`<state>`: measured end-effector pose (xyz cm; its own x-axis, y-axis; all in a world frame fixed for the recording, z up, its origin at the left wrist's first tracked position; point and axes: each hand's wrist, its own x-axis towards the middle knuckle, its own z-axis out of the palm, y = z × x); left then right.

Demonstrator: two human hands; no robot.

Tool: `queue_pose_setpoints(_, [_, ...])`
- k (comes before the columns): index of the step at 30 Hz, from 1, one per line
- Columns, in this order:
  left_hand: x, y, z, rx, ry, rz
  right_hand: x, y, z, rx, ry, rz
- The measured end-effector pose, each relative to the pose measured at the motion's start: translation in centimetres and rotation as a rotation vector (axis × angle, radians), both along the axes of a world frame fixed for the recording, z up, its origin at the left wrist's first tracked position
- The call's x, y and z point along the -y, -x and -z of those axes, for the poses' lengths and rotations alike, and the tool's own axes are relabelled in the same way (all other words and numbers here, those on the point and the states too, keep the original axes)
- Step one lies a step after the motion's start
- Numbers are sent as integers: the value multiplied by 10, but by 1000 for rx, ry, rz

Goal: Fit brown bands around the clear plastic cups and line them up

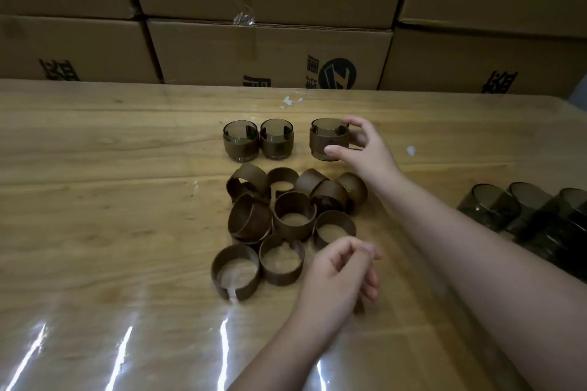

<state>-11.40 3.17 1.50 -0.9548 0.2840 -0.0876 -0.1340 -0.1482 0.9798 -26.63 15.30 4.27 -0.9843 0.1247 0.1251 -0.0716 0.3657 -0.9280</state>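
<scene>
Two banded cups (240,140) (276,138) stand side by side on the wooden table (95,200). A gap to their right stands a third banded cup (324,136), and my right hand (362,144) grips it with thumb in front and fingers behind. A heap of several loose brown bands (293,216) lies in front of the row. My left hand (344,270) hovers just right of the nearest bands with fingers loosely curled, holding nothing.
Several bare smoky clear cups (533,219) lie on their sides at the table's right edge. Stacked cardboard boxes (270,51) wall off the far edge. Small white scraps (290,101) (410,150) lie on the table.
</scene>
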Motion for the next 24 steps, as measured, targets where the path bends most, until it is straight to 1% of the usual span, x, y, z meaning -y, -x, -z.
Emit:
queue_pose_setpoints(7, [0,-1,2,-13,6,39,6,51,11,51,1,-19])
queue_pose_setpoints(11, [0,-1,3,-5,10,58,13,68,21,86,-53,-42])
queue_pose_setpoints(16, [-1,-2,4,-20,10,56,9,69,29,80,-62,-86])
queue_pose_setpoints(24, [-1,-3,6,-51,23,77,5,65,30,45,-99,-94])
